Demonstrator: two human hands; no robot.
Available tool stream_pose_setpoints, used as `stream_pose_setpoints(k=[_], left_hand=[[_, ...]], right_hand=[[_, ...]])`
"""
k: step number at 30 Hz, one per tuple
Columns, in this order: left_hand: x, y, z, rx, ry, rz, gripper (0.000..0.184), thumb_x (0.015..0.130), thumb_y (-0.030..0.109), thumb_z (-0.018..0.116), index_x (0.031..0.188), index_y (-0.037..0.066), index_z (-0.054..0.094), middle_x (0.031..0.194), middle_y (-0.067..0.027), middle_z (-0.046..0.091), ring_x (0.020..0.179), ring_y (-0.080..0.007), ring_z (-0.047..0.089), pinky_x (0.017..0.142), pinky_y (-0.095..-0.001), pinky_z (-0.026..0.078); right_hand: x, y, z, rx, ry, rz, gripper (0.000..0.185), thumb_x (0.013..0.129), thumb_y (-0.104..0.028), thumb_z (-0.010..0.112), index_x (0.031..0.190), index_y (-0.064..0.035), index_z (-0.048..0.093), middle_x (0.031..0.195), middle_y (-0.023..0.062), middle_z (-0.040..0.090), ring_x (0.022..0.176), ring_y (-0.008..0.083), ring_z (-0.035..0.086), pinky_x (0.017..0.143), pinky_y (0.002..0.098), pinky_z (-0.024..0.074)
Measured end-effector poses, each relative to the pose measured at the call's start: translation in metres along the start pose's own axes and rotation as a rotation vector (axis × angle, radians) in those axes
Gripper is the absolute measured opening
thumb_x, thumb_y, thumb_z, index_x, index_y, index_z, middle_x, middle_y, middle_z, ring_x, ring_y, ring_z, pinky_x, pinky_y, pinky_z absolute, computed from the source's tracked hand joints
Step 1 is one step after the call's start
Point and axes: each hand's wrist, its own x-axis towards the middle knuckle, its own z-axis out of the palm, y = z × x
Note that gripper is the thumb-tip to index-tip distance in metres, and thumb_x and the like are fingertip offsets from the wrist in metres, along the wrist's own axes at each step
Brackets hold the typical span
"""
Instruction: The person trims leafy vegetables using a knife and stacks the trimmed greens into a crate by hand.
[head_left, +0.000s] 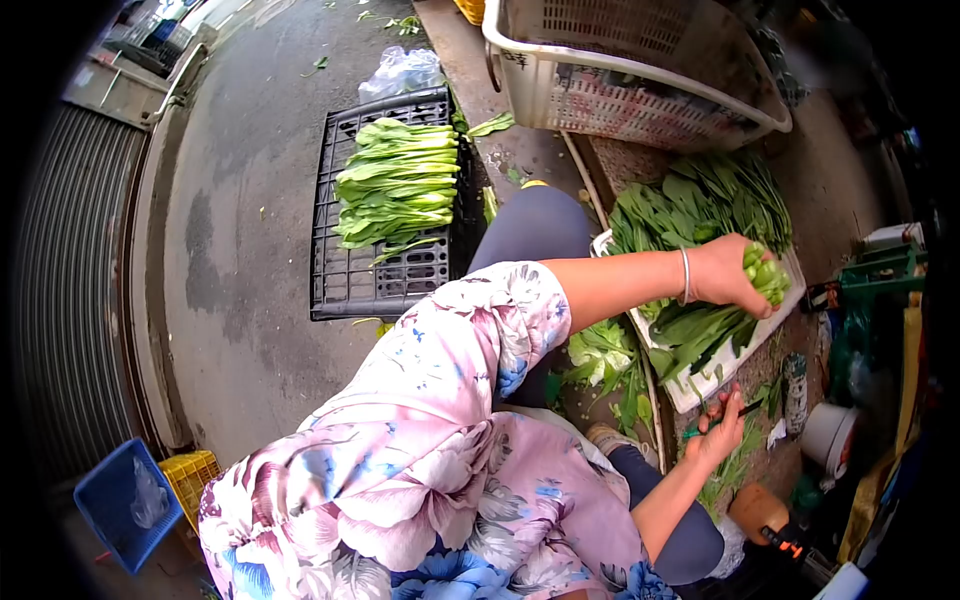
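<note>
My left hand (732, 276), with a bracelet at the wrist, is closed around a bunch of leafy greens (766, 274), its pale cut stem ends pointing away from me. The bunch's leaves hang over a white foam tray (688, 392). More dark leafy greens (700, 200) are heaped at the tray's far-left end. Nearer to me, my right hand (718, 432) is closed on a small knife (750, 407), with the dark blade sticking out past the fingers and a bit of green handle showing. This hand is just off the tray's near-right corner.
To my left, trimmed greens (400, 182) lie in a row on a black plastic crate (325, 270). A large white basket (640, 65) stands beyond the heap. Loose leaves (605, 360) lie by my feet. A white tub (828, 435) and a brown container (757, 512) stand right.
</note>
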Motion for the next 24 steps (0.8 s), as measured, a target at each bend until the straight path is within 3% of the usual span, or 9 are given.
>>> stream_pose_setpoints(k=[2, 3, 7, 9, 10, 12, 13, 18, 24], left_hand=[[0.011, 0.016, 0.008, -0.179, 0.049, 0.128, 0.044, 0.06, -0.001, 0.073, 0.101, -0.004, 0.056, 0.086, -0.0098, 0.065, 0.08, -0.0141, 0.062, 0.077, -0.0258, 0.049], [-0.035, 0.058, -0.038, 0.047, 0.122, 0.121, 0.044, 0.061, -0.001, 0.072, 0.101, -0.004, 0.056, 0.087, -0.0099, 0.065, 0.08, -0.0143, 0.062, 0.077, -0.0265, 0.05], [-0.058, 0.14, -0.059, 0.38, 0.237, 0.39, 0.039, 0.068, 0.003, 0.07, 0.103, -0.004, 0.056, 0.091, -0.0106, 0.065, 0.081, -0.015, 0.063, 0.076, -0.0277, 0.051], [-0.098, 0.184, -0.078, 0.582, 0.38, 0.301, 0.037, 0.061, 0.009, 0.074, 0.094, -0.001, 0.062, 0.081, -0.0061, 0.065, 0.07, -0.0102, 0.061, 0.067, -0.0248, 0.051], [-0.113, 0.199, -0.099, 0.625, 0.264, 0.271, 0.052, 0.069, 0.017, 0.073, 0.117, 0.013, 0.053, 0.097, -0.002, 0.062, 0.085, -0.009, 0.057, 0.08, -0.0235, 0.046], [-0.166, 0.233, -0.071, 1.202, 0.572, -0.075, 0.033, 0.074, 0.01, 0.067, 0.103, 0.0, 0.056, 0.087, -0.0029, 0.062, 0.079, -0.0095, 0.058, 0.073, -0.0233, 0.048], [-0.19, 0.22, -0.112, 1.234, 0.4, -0.021, 0.035, 0.07, 0.007, 0.068, 0.103, 0.002, 0.058, 0.091, -0.0053, 0.064, 0.079, -0.0124, 0.061, 0.077, -0.0267, 0.05], [-0.299, 0.125, -0.14, 1.709, 0.609, -0.344, 0.052, 0.063, 0.008, 0.068, 0.113, 0.011, 0.054, 0.098, -0.0128, 0.06, 0.09, -0.028, 0.058, 0.079, -0.0342, 0.047], [-0.331, 0.038, -0.182, 2.194, 0.528, -0.09, 0.043, 0.07, 0.009, 0.055, 0.113, 0.008, 0.051, 0.101, -0.0077, 0.054, 0.093, -0.0237, 0.053, 0.077, -0.0331, 0.044]], right_hand=[[0.013, -0.028, -0.016, -0.093, 0.02, -0.045, 0.029, 0.085, -0.021, 0.059, 0.106, -0.0011, 0.057, 0.074, 0.0013, 0.056, 0.053, 0.0028, 0.045, 0.034, 0.0158, 0.0297], [-0.035, 0.042, 0.035, 0.049, -0.025, 0.105, 0.029, 0.085, -0.021, 0.059, 0.106, -0.0011, 0.057, 0.074, 0.0013, 0.056, 0.053, 0.0028, 0.045, 0.034, 0.0158, 0.0297], [-0.005, 0.012, 0.01, -0.05, -0.031, 0.002, 0.026, 0.086, -0.019, 0.058, 0.105, -0.0016, 0.057, 0.074, 0.0015, 0.055, 0.053, 0.0029, 0.046, 0.034, 0.016, 0.0303], [-0.007, 0.015, 0.021, -0.027, -0.078, 0.03, 0.026, 0.086, -0.019, 0.057, 0.105, -0.0013, 0.057, 0.075, 0.0019, 0.054, 0.053, 0.0031, 0.045, 0.035, 0.016, 0.0302], [-0.005, 0.02, 0.025, -0.039, -0.1, 0.036, 0.026, 0.086, -0.018, 0.057, 0.106, -0.0008, 0.057, 0.076, 0.0022, 0.054, 0.053, 0.0031, 0.045, 0.035, 0.0158, 0.0302], [-0.008, 0.025, 0.037, -0.053, -0.123, 0.055, 0.026, 0.086, -0.017, 0.057, 0.106, -0.0005, 0.057, 0.076, 0.0025, 0.054, 0.053, 0.0033, 0.045, 0.035, 0.0157, 0.0302], [-0.008, 0.027, 0.043, -0.067, -0.143, 0.069, 0.026, 0.086, -0.017, 0.057, 0.106, -0.0002, 0.057, 0.076, 0.0027, 0.054, 0.053, 0.0034, 0.045, 0.035, 0.0157, 0.0302], [-0.012, 0.036, 0.045, -0.081, -0.213, 0.101, 0.027, 0.085, -0.017, 0.059, 0.106, -0.0003, 0.057, 0.077, 0.0025, 0.054, 0.053, 0.0041, 0.045, 0.034, 0.0154, 0.0292], [-0.017, 0.043, 0.035, -0.169, -0.2, 0.129, 0.025, 0.085, -0.017, 0.058, 0.104, -0.0019, 0.057, 0.077, 0.0012, 0.055, 0.053, 0.0034, 0.045, 0.035, 0.0148, 0.0284]])
